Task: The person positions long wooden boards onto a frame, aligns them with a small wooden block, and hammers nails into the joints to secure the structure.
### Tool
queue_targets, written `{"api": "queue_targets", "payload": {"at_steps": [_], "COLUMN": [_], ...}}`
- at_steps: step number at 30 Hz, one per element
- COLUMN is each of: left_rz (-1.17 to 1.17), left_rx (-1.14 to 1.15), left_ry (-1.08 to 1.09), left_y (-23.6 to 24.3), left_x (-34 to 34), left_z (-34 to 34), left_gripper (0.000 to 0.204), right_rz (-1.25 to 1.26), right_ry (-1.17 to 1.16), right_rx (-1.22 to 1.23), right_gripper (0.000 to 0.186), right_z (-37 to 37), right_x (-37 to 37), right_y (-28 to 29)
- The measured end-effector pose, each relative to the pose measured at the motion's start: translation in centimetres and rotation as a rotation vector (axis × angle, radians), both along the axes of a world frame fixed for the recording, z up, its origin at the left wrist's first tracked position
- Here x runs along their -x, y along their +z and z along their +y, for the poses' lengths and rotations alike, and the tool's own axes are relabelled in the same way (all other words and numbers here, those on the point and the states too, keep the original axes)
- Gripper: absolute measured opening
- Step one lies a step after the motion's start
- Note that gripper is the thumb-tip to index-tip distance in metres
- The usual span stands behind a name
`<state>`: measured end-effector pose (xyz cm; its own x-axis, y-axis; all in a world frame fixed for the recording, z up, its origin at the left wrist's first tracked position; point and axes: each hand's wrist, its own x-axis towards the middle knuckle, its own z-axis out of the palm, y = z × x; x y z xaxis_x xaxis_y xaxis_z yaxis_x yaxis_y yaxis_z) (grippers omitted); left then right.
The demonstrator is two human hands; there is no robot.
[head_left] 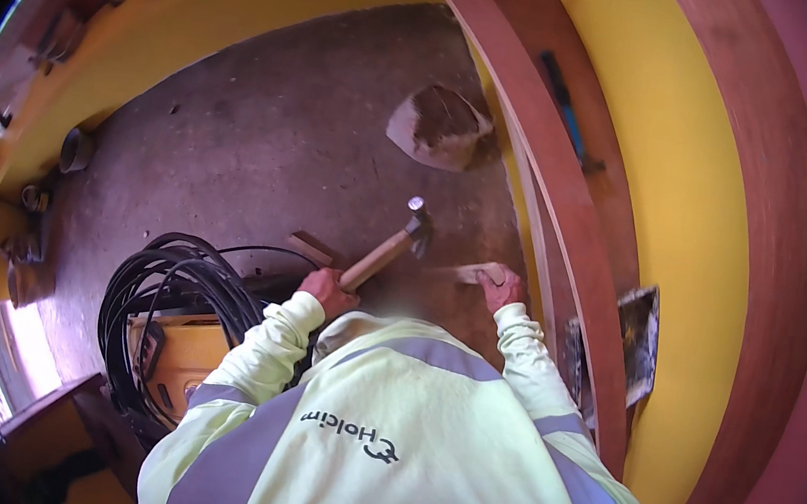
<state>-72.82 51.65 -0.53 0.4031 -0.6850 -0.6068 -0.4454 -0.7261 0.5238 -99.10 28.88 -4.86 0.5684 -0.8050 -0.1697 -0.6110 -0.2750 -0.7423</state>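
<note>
My left hand (326, 291) is closed round the wooden handle of a claw hammer (379, 257). The hammer's metal head points up and away from me. On the right, my right hand (503, 288) grips a short, pale piece of wood (469, 273) that sticks out toward the left. A gap separates the hammer from the wood. Just beyond my left hand lies another small brown wood piece (309, 249). Both my arms wear light yellow sleeves with grey bands.
Coiled black cable (131, 294) lies over an orange case (184, 356) at my left. An open whitish sack (448, 135) stands on the dark floor ahead. A reddish ledge (568, 222) curves along my right, bearing a blue-handled tool (569, 116) and a stained board (642, 342). Buckets (77, 149) line the left wall.
</note>
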Motion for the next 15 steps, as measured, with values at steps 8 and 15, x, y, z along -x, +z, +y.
{"api": "queue_targets", "payload": {"at_steps": [8,15], "left_rz": [0.14,0.054], "left_rx": [0.062,0.124], "left_ry": [0.213,0.485], "left_y": [1.5,1.1], "left_x": [-2.4,-4.5], "left_z": [2.6,5.5], "left_gripper": [0.045,0.048], "right_rz": [0.094,-0.119], "right_ry": [0.239,0.576], "right_rx": [0.104,0.249], "right_gripper": [0.026,0.016], "right_z": [-2.4,-7.1], "right_x": [-12.8,-24.2], "right_y": [4.7,6.1]}}
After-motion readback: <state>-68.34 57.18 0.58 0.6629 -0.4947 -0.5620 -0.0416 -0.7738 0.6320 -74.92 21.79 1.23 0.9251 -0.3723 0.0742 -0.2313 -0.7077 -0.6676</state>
